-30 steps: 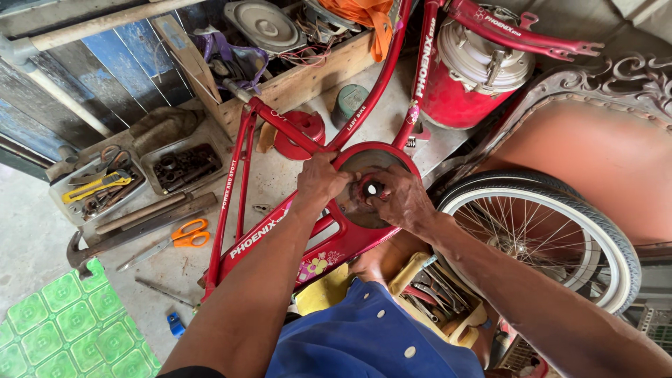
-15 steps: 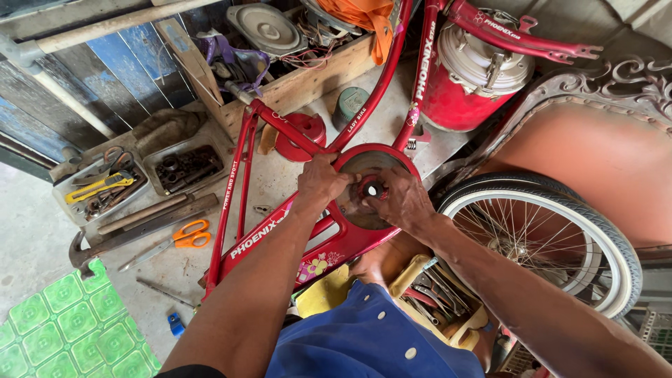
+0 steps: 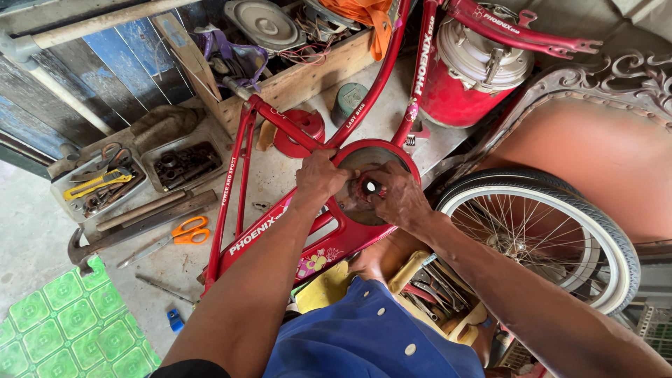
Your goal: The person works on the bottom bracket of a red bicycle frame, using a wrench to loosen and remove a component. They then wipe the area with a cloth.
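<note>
Hands (image 3: pixel 322 178) on round red chainguard (image 3: pixel 392 224)

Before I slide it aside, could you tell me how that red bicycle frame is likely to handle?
The red bicycle frame looks like rigid metal tubing, so probably stiff and fairly heavy. Both hands, left hand and right hand, work at its hub, so pushing would likely disturb them.
</note>
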Motion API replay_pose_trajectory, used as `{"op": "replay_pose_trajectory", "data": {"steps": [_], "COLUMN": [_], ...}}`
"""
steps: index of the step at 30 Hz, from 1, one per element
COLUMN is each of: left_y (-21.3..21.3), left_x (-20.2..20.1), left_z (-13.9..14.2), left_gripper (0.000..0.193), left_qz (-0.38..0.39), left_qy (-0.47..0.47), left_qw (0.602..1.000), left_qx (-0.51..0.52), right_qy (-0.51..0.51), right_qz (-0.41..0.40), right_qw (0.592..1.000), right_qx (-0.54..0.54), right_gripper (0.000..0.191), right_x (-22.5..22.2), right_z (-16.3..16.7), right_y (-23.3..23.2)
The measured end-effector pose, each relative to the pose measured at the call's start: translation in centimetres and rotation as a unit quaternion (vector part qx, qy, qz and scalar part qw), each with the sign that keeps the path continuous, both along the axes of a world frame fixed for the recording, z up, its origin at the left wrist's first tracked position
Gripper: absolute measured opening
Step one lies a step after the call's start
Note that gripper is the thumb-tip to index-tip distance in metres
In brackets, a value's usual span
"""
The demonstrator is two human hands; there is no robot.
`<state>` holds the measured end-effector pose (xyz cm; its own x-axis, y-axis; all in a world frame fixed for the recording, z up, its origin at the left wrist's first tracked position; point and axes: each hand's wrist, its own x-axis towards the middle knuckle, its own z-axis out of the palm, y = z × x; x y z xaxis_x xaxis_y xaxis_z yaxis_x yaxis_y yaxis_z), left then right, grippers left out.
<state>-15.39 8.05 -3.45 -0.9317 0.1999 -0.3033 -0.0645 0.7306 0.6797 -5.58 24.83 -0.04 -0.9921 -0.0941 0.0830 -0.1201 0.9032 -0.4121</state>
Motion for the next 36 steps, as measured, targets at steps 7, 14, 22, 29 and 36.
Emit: {"op": "replay_pose_trajectory", "data": {"steps": [7,14,22,29,36], "left_y": [0.0,-0.2,-0.1,0.0,0.0], "left_x": [0.3,0.7,0.5,0.3,0.4], "left_z": [0.6,1.3,0.9,0.4,0.6], "left_gripper": [0.08,0.081,0.081,0.081,0.081], "left_qz": [0.002,-0.003,0.0,-0.001,0.004], "left_qy": [-0.016,-0.002,-0.011,-0.009,-0.005], "left_qw": [1.0,1.0,1.0,1.0,1.0], "left_qx": [-0.005,0.0,0.0,0.0,-0.004], "right_qy": [0.002,0.015,0.003,0.053,-0.024], "right_qz": [-0.043,-0.009,-0.031,0.123,0.012], "right_qw": [0.999,1.0,0.999,0.991,0.998], "right_qx": [0.004,-0.023,0.023,0.028,0.053], "right_gripper": [0.049,0.053,0.047,0.047,0.054], "right_x": [0.3,0.5,0.1,-0.3,-0.5], "right_z": [0.1,0.1,0.2,-0.1,0.8], "right_y": [-0.1,-0.3,-0.5,1.2,0.3]}}
